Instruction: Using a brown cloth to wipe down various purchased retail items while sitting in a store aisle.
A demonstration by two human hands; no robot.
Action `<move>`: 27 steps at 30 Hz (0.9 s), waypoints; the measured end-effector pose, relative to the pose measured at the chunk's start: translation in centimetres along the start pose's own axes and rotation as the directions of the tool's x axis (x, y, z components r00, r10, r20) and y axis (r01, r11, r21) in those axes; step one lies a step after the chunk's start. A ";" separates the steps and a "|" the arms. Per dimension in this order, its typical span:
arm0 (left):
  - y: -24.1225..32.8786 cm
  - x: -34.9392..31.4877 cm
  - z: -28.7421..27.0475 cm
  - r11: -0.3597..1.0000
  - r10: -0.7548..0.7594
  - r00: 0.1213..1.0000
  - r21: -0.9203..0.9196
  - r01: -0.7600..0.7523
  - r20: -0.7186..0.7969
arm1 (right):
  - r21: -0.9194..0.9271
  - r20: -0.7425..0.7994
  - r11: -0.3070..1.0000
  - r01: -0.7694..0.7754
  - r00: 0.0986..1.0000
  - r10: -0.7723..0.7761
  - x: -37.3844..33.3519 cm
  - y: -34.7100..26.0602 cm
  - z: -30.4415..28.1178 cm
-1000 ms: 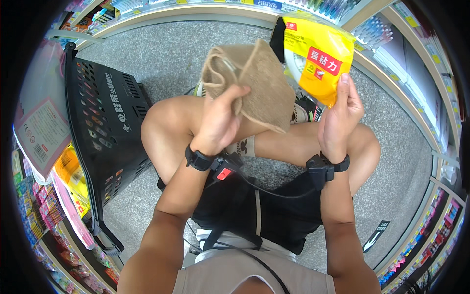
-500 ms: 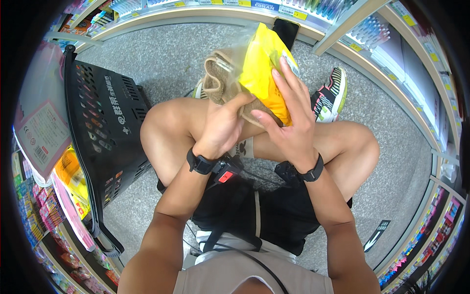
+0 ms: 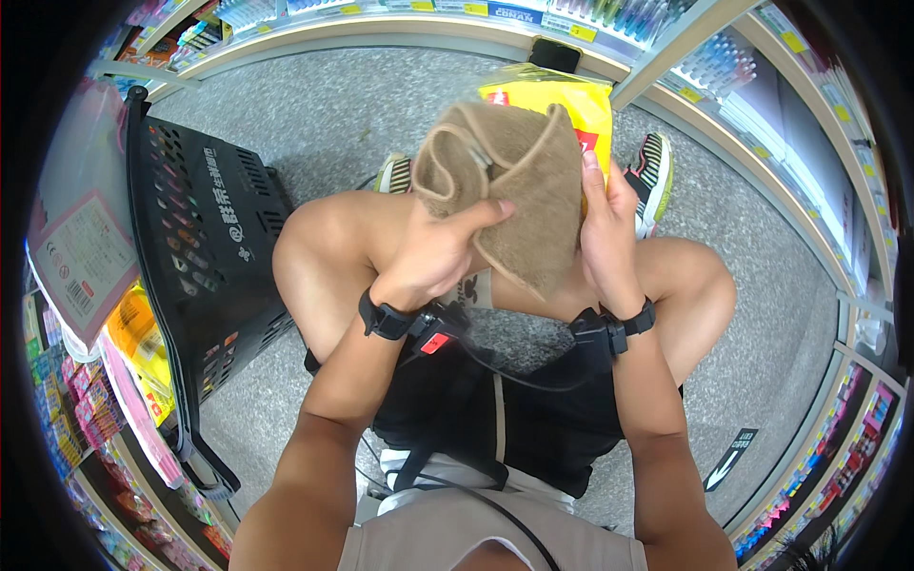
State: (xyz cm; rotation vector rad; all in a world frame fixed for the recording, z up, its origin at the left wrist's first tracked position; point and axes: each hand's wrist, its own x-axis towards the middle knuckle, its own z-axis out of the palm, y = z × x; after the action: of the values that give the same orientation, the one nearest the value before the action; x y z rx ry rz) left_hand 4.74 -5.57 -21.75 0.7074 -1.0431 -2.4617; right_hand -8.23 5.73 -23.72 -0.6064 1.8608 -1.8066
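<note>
My left hand (image 3: 433,249) is closed on a brown cloth (image 3: 533,181), its thumb lying across the near face. The cloth is folded over itself, with a curled edge at its left and a corner hanging down over my lap. Behind it, partly hidden, is a yellow plastic packet (image 3: 592,105) with red patches. My right hand (image 3: 611,228) grips the packet's right side, thumb on the near face, other fingers mostly hidden. The cloth covers most of the packet's lower part.
On my left stands a black shopping basket (image 3: 214,224) holding a clear pink-edged package (image 3: 90,252) and a yellow packet (image 3: 143,333). A black phone (image 3: 555,55) is by the far shelf base. Stocked shelves curve around; my crossed legs (image 3: 328,238) lie under my hands.
The yellow packet has turned and moved right, behind the cloth, showing its red patches. The cloth has spread out toward me. My right hand has shifted right and down to the packet's side.
</note>
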 end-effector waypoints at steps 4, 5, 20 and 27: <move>0.9 1.0 -1.1 0.966 0.253 0.955 0.087 -0.242 -0.152 | 0.079 -0.084 0.994 0.080 0.994 -0.073 -0.8 0.6 1.2; 1.1 1.3 -1.4 0.966 0.255 0.955 0.088 -0.244 -0.153 | 0.006 -0.106 0.989 0.147 0.984 -0.146 -1.2 0.3 1.5; -0.7 0.5 -0.9 0.740 0.382 0.910 0.535 -0.407 0.163 | -0.241 -0.059 0.940 0.240 0.964 -0.261 -3.0 1.0 2.8; 0.7 -0.2 -0.8 0.774 0.087 0.950 0.580 -0.254 0.300 | 0.113 -0.134 0.993 0.027 0.991 -0.011 -1.3 2.0 1.4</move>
State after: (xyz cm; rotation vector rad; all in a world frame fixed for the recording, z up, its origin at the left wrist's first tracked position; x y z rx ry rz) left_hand 5.51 -6.41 -21.63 0.4312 -1.9687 -2.0718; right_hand -6.30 5.50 -25.72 -0.4745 1.8258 -1.9940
